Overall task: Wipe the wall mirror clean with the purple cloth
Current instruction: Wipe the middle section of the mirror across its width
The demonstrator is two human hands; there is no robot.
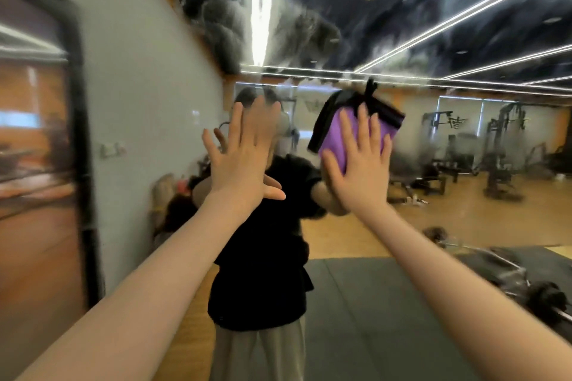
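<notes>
Right hand (pixel 359 164), fingers straight, presses the purple cloth (pixel 356 130) flat to the wall mirror (pixel 464 201) at about one o'clock; left hand (pixel 244 158) rests spread on the glass, holding nothing. The cloth looks soft and light, best driven under a flat palm. Beyond, the glass reflects gym machines (pixel 501 145), far at two o'clock.

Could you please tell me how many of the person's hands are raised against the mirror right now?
2. The left hand presses flat on the mirror, fingers spread and bare. The right hand, beside it, presses the purple cloth against the glass.
</notes>
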